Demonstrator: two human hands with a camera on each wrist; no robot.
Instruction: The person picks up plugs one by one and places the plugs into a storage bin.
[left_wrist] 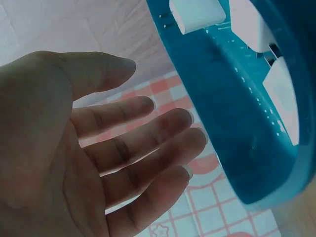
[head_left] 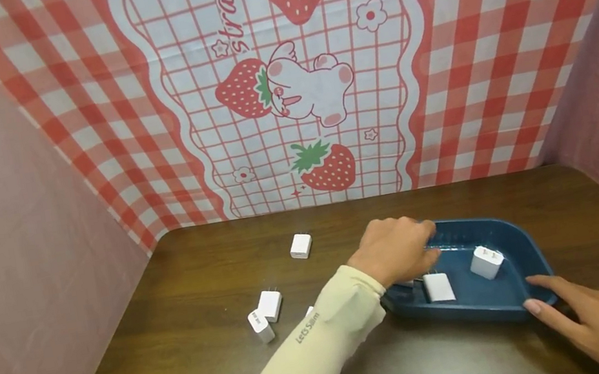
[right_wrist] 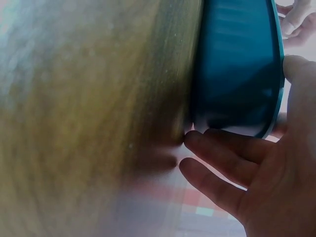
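My left hand (head_left: 398, 251), in a pale yellow sleeve, hovers over the left end of a blue plastic tray (head_left: 472, 314). Its fingers are spread and relaxed with nothing between them, as the left wrist view shows beside the tray wall (left_wrist: 197, 94). Inside lie white plug chargers: one near the middle (head_left: 439, 287), one farther right (head_left: 487, 263), and a third partly hidden by the hand in the head view. My right hand (head_left: 596, 313) holds the tray's near right corner, thumb at the rim and fingers against the outer wall (right_wrist: 237, 74).
More white chargers lie on the brown wooden table (head_left: 186, 362) to the left: one at the back (head_left: 301, 245), a pair close together, (head_left: 270, 305) and one mostly behind the sleeve (head_left: 309, 311). A red checked strawberry cloth (head_left: 326, 169) hangs behind, with pinkish cloth on both sides.
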